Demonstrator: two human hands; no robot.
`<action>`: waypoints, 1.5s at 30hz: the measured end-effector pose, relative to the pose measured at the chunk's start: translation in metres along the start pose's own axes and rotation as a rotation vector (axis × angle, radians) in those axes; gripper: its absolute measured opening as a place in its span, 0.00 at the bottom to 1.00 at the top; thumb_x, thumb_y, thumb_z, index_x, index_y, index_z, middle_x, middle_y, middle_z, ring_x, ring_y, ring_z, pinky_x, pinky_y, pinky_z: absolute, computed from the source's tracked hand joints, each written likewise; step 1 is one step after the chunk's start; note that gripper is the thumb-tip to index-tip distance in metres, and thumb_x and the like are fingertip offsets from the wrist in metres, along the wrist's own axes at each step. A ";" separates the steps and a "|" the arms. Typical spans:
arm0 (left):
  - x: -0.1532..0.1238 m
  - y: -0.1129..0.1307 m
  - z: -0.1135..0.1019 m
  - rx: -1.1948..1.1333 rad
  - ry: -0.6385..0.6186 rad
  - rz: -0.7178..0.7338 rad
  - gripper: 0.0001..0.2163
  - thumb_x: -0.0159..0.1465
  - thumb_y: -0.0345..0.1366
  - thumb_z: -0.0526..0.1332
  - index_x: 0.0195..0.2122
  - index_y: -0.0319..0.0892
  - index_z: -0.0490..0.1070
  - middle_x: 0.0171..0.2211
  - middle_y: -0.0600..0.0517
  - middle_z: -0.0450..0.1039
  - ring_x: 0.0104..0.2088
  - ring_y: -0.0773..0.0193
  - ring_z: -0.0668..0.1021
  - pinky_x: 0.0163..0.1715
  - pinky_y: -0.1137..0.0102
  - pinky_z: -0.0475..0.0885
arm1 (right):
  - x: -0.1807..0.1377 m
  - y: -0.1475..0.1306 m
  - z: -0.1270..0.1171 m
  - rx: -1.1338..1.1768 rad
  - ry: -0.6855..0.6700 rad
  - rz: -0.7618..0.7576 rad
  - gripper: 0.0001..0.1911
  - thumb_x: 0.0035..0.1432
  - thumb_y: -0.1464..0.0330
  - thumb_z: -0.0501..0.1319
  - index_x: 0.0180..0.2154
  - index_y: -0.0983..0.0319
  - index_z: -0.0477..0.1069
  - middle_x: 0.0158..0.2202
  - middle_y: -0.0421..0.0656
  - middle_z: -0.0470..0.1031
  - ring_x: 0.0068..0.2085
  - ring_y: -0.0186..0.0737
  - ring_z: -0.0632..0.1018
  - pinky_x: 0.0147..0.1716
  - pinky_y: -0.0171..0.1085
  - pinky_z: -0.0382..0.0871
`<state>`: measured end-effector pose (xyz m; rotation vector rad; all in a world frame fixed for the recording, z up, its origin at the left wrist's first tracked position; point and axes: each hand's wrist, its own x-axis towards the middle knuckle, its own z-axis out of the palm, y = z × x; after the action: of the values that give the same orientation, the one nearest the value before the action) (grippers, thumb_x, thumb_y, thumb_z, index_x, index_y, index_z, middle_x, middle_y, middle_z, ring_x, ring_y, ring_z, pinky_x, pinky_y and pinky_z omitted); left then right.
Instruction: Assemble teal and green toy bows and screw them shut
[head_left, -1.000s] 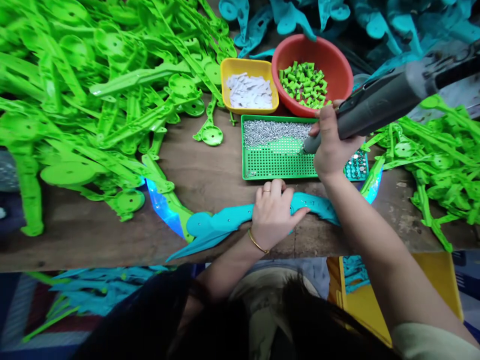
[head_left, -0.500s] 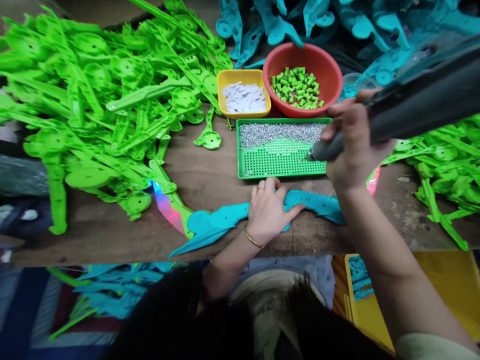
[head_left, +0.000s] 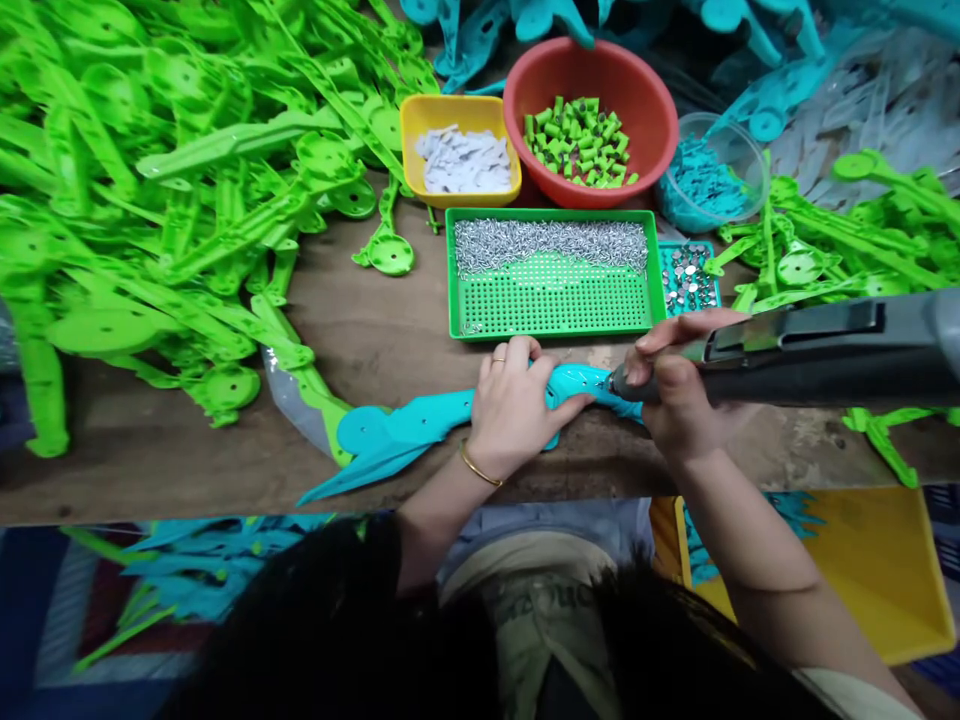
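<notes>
A blue plastic bow-shaped toy (head_left: 409,422) lies along the table's front edge, its left end joined to a curved green piece with a clear panel (head_left: 294,395). My left hand (head_left: 512,410) is wrapped over the toy's middle, fingers on the far side and thumb stretched to the right along it. My right hand (head_left: 686,390) grips a dark electric screwdriver (head_left: 810,352), which is held nearly level and points left. Its tip is at the toy's right part, by a screw hole. The toy's right end is hidden behind my right hand.
Beyond the toy stands a green tray (head_left: 551,322) of small screws. Behind it are a yellow dish (head_left: 409,150) of white pieces and a red bowl (head_left: 652,100) of green pieces. Heaps of green parts (head_left: 180,170) lie left and right. A yellow bin (head_left: 885,570) stands below, right.
The screwdriver has come down from above the screw tray to the toy's right part and swung level. The clear panel's coloured lights have gone out. My left hand stays on the toy.
</notes>
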<state>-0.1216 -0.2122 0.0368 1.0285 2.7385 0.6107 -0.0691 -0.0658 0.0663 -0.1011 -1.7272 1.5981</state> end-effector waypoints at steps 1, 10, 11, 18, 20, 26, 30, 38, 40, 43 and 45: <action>0.000 0.000 0.000 0.000 -0.001 0.000 0.23 0.59 0.56 0.61 0.46 0.44 0.75 0.42 0.46 0.65 0.44 0.52 0.68 0.44 0.60 0.65 | 0.000 0.002 0.000 -0.003 -0.017 0.001 0.14 0.56 0.59 0.64 0.45 0.48 0.68 0.31 0.34 0.73 0.26 0.33 0.75 0.27 0.37 0.74; -0.001 -0.002 0.003 -0.004 0.023 0.016 0.22 0.61 0.56 0.58 0.43 0.42 0.75 0.42 0.45 0.67 0.42 0.52 0.69 0.42 0.59 0.65 | 0.003 -0.005 0.011 -0.137 -0.039 0.075 0.18 0.52 0.56 0.67 0.44 0.50 0.68 0.27 0.33 0.69 0.20 0.31 0.70 0.20 0.35 0.70; -0.001 -0.002 0.002 -0.007 0.025 0.021 0.23 0.61 0.57 0.58 0.45 0.43 0.74 0.42 0.45 0.67 0.43 0.52 0.69 0.42 0.59 0.65 | 0.011 -0.009 0.015 -0.120 -0.015 0.069 0.17 0.53 0.58 0.66 0.45 0.49 0.68 0.28 0.33 0.70 0.20 0.29 0.69 0.20 0.34 0.69; -0.001 -0.002 0.002 0.016 0.017 0.026 0.22 0.59 0.56 0.61 0.45 0.43 0.75 0.44 0.44 0.68 0.45 0.50 0.69 0.44 0.59 0.65 | 0.080 0.032 0.058 -0.083 0.211 -0.016 0.10 0.59 0.58 0.60 0.41 0.55 0.67 0.33 0.37 0.69 0.25 0.31 0.74 0.29 0.38 0.75; -0.001 -0.001 0.001 0.024 0.013 0.025 0.22 0.59 0.56 0.61 0.44 0.42 0.75 0.44 0.44 0.68 0.45 0.50 0.69 0.44 0.58 0.65 | 0.084 0.056 0.064 -0.114 0.144 0.072 0.14 0.59 0.54 0.58 0.42 0.55 0.67 0.36 0.40 0.69 0.30 0.36 0.78 0.32 0.44 0.77; -0.001 0.000 0.000 0.027 0.006 0.028 0.21 0.60 0.55 0.61 0.42 0.42 0.75 0.44 0.44 0.69 0.44 0.50 0.70 0.44 0.59 0.65 | 0.077 0.074 0.067 -0.117 0.128 0.010 0.13 0.58 0.54 0.59 0.39 0.55 0.68 0.32 0.38 0.68 0.30 0.37 0.77 0.35 0.47 0.78; -0.001 -0.001 0.001 0.028 0.018 0.023 0.22 0.59 0.56 0.61 0.43 0.41 0.74 0.44 0.43 0.68 0.45 0.50 0.70 0.45 0.59 0.66 | 0.075 0.066 0.069 -0.065 0.156 -0.051 0.12 0.55 0.57 0.63 0.36 0.56 0.68 0.29 0.37 0.69 0.28 0.36 0.77 0.34 0.44 0.78; -0.003 -0.002 0.005 0.011 0.063 0.013 0.23 0.59 0.56 0.61 0.43 0.40 0.73 0.43 0.44 0.67 0.45 0.51 0.70 0.46 0.60 0.67 | 0.075 0.074 0.068 -0.112 0.199 -0.004 0.16 0.53 0.54 0.65 0.33 0.59 0.70 0.30 0.39 0.75 0.33 0.40 0.80 0.39 0.44 0.79; -0.003 -0.003 0.005 0.014 0.058 0.014 0.23 0.58 0.56 0.62 0.43 0.40 0.73 0.43 0.44 0.67 0.45 0.51 0.70 0.46 0.60 0.67 | 0.079 0.069 0.068 -0.085 0.210 -0.002 0.17 0.51 0.52 0.66 0.33 0.58 0.70 0.29 0.39 0.75 0.31 0.39 0.79 0.37 0.43 0.80; -0.002 -0.003 0.005 0.013 0.056 -0.001 0.25 0.58 0.57 0.62 0.43 0.39 0.73 0.44 0.43 0.67 0.46 0.51 0.70 0.47 0.60 0.67 | 0.082 0.043 0.060 -0.046 0.216 -0.046 0.17 0.52 0.52 0.65 0.33 0.58 0.69 0.29 0.38 0.75 0.25 0.35 0.77 0.30 0.40 0.78; -0.001 -0.002 0.004 0.003 0.051 -0.013 0.25 0.58 0.58 0.62 0.42 0.38 0.73 0.44 0.44 0.68 0.46 0.51 0.70 0.47 0.59 0.67 | 0.076 0.018 0.047 -0.019 0.221 -0.099 0.16 0.54 0.53 0.64 0.36 0.57 0.70 0.31 0.38 0.75 0.23 0.32 0.75 0.25 0.37 0.75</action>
<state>-0.1213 -0.2131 0.0327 1.0088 2.7879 0.6401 -0.1565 -0.0602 0.0900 -0.1908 -1.5528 1.4418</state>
